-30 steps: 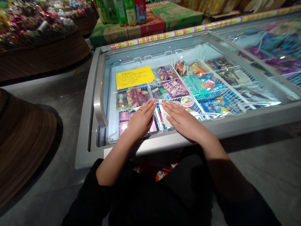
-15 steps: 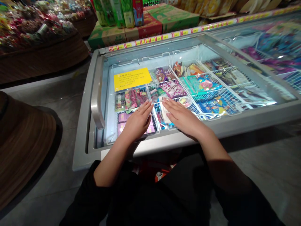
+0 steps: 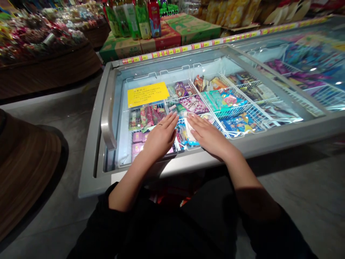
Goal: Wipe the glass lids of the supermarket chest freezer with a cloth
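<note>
My left hand point(image 3: 161, 136) lies flat on the glass lid point(image 3: 122, 126) of a chest freezer, fingers stretched out and close together, a ring on one finger. Beside it, my right hand point(image 3: 206, 135) is also flat, its fingers pointing toward the left hand's fingertips. A white cloth point(image 3: 189, 131) shows under the edge of the right hand; most of it is hidden. Beneath the glass, wire baskets hold a purple packet point(image 3: 194, 104), pink boxes point(image 3: 137, 137) and blue packets point(image 3: 240, 123). A yellow notice point(image 3: 147, 94) sits at the lid's left part.
The lid's grey handle point(image 3: 108, 124) runs along its left end. Behind the freezer stand green bottles point(image 3: 132, 21) on cardboard boxes point(image 3: 161, 37). A price strip point(image 3: 188, 47) follows the back edge. Wooden tubs point(image 3: 40, 68) of wrapped sweets are at the left.
The view has turned slightly, so the freezer sits a little farther left. Both hands stay flat on the glass, a little farther right over the baskets, and the white cloth keeps with the right hand.
</note>
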A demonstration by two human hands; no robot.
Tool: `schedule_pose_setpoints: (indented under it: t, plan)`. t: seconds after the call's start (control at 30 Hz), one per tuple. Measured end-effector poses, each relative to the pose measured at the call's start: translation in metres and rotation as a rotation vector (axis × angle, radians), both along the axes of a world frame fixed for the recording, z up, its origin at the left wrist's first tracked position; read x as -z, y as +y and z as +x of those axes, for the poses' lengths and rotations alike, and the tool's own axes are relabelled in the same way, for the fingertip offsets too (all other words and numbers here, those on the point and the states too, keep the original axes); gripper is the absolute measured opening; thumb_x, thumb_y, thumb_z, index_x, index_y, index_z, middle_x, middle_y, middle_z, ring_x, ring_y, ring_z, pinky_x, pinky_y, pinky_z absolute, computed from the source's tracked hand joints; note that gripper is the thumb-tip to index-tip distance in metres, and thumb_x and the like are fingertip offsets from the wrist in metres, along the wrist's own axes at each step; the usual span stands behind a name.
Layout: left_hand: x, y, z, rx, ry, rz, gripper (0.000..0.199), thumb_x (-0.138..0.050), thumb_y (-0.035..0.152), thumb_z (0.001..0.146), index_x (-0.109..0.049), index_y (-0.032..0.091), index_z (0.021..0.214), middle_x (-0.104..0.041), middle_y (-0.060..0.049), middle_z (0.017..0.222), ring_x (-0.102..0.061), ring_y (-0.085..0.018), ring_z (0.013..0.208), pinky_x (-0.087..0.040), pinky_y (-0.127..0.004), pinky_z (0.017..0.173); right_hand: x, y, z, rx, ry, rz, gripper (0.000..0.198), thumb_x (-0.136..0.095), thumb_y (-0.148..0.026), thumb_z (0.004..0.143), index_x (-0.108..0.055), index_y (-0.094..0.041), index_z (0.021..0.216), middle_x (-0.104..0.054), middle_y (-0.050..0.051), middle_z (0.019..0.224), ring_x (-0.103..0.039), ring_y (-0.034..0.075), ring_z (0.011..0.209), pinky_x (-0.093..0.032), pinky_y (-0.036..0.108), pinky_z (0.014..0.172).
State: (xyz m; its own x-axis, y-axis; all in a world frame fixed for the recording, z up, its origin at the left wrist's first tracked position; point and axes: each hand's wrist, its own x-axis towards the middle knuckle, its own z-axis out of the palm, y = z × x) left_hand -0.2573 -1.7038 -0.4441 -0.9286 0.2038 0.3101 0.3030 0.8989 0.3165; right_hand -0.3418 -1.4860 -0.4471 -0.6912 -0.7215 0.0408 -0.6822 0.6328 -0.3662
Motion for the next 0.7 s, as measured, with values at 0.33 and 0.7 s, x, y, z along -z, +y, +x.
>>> schedule_pose_setpoints:
  t: [0.33, 0.7]
  plan:
    - [0.001, 0.03, -0.025, 0.013, -0.024, -0.001, 0.051, -0.04, 0.02, 0.108, -0.047, 0.01, 0.158, -0.044, -0.017, 0.168, -0.034, -0.026, 0.161, -0.034, -0.049, 0.132, 0.003, 0.031, -0.023, 0.077, 0.026, -0.002, 0.06, -0.032, -0.034, 0.109, -0.036, -0.025, 0.168, -0.033, 0.005, 0.175, -0.026, 0.024, 0.163, -0.022, 0.053, 0.134]
    - [0.011, 0.022, -0.015, 0.071, -0.054, 0.021, 0.052, -0.038, 0.023, 0.11, -0.043, 0.016, 0.161, -0.042, -0.014, 0.17, -0.033, -0.025, 0.161, -0.036, -0.048, 0.131, -0.007, 0.056, -0.01, -0.067, -0.047, 0.035, 0.06, -0.031, -0.037, 0.11, -0.031, -0.034, 0.169, -0.029, -0.003, 0.176, -0.024, 0.022, 0.163, -0.021, 0.052, 0.134]
